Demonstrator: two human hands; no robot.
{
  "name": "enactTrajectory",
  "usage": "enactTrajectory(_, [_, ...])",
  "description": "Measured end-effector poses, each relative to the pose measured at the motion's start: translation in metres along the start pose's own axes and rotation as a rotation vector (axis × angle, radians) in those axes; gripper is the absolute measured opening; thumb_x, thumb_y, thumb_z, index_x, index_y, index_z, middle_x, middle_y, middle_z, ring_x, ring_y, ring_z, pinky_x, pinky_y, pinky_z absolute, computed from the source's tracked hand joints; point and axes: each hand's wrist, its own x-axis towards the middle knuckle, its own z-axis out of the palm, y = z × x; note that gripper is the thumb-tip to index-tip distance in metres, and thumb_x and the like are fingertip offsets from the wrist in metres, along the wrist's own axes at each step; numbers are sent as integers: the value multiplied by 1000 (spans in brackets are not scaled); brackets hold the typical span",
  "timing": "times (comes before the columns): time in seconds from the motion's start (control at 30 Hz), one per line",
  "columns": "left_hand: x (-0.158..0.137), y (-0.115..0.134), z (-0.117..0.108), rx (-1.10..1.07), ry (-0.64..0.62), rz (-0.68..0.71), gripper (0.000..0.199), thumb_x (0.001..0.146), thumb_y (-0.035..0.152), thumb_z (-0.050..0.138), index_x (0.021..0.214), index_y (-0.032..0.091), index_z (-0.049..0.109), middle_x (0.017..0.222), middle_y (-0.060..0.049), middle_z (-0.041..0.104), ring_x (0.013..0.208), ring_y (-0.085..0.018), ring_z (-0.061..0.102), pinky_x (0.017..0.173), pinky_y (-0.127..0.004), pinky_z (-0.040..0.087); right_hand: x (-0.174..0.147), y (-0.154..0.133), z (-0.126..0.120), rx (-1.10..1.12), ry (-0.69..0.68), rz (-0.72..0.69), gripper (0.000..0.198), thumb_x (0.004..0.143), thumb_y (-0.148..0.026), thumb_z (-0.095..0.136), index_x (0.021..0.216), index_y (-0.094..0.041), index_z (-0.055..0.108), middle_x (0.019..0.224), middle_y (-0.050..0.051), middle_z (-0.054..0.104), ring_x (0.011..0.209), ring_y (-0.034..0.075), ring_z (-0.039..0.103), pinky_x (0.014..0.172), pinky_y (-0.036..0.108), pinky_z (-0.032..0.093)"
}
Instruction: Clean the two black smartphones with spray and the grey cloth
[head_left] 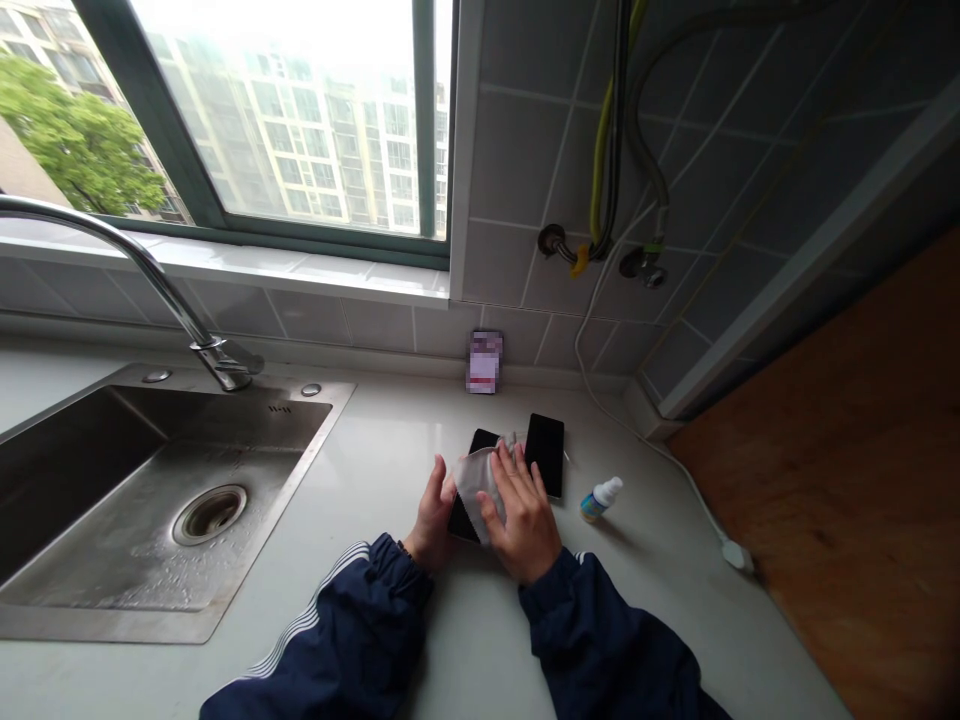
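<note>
Below the window's right side, my left hand point(433, 515) grips the left edge of a black smartphone point(465, 522), thumb raised and the other fingers mostly hidden. A thin light-grey cloth point(477, 478) covers much of this phone's dark screen. My right hand point(523, 515) holds the cloth against the screen, with its fingers fairly straight on top. Just right of my fingertips lies a second black phone point(545, 455), screen dark. Farther right stands a small white spray bottle point(601, 499) with a blue and yellow label.
A phone with a pixelated screen point(484, 362) leans against the tiled wall. On the left are a steel sink point(255, 560), wet inside, and a chrome faucet point(169, 290). A white cable point(667, 445) crosses the right of the counter point(352, 600) near a wooden panel point(847, 470).
</note>
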Motion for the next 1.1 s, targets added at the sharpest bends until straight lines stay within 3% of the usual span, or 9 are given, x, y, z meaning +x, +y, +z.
enactTrajectory(0.13, [-1,-5,-5,73,-12,4,74,97,64,46,159,25,36,151,-11,54,143,-36,45,121,-50,30,-1,1,3,-51,13,22,69,106,-39,39,164,-17,11,168,12,18,157,34,11,121,62,24])
enactTrajectory(0.3, [-2,-9,-13,139,-21,74,70,99,56,47,160,26,32,157,-7,47,151,-34,31,125,-49,25,-1,2,4,-60,-19,3,73,107,-44,37,164,-20,-1,169,11,14,157,36,5,121,65,19])
enactTrajectory(0.47, [-1,-12,-22,159,30,88,64,99,50,51,156,24,40,159,-5,44,155,-31,19,127,-52,16,0,0,0,-41,-39,-1,75,106,-43,38,164,-20,-2,169,10,15,157,37,5,121,65,18])
enactTrajectory(0.63, [0,-13,-22,220,145,123,53,97,46,57,143,20,59,157,-4,46,156,-25,10,129,-43,9,-1,-2,-2,-14,-67,-12,70,105,-42,41,165,-25,9,170,8,14,157,38,4,120,68,18])
enactTrajectory(0.77, [-1,-13,-19,157,71,125,50,99,44,54,141,18,60,152,-7,52,155,-27,17,128,-45,13,-1,-2,-4,13,-91,-3,62,105,-42,43,163,-29,23,171,6,9,156,39,1,119,70,18])
enactTrajectory(0.9, [1,-11,-13,30,20,98,57,98,51,52,144,17,57,145,-12,59,148,-34,37,125,-51,22,-3,-3,-3,19,-116,-62,60,103,-41,48,159,-30,33,171,5,7,156,41,-1,118,73,17])
enactTrajectory(1.1, [3,1,1,-59,9,148,68,95,61,52,144,13,56,134,-18,67,129,-37,59,118,-53,35,-6,-13,-1,68,-296,-215,71,100,-49,52,162,-28,24,170,4,13,156,41,1,117,76,16])
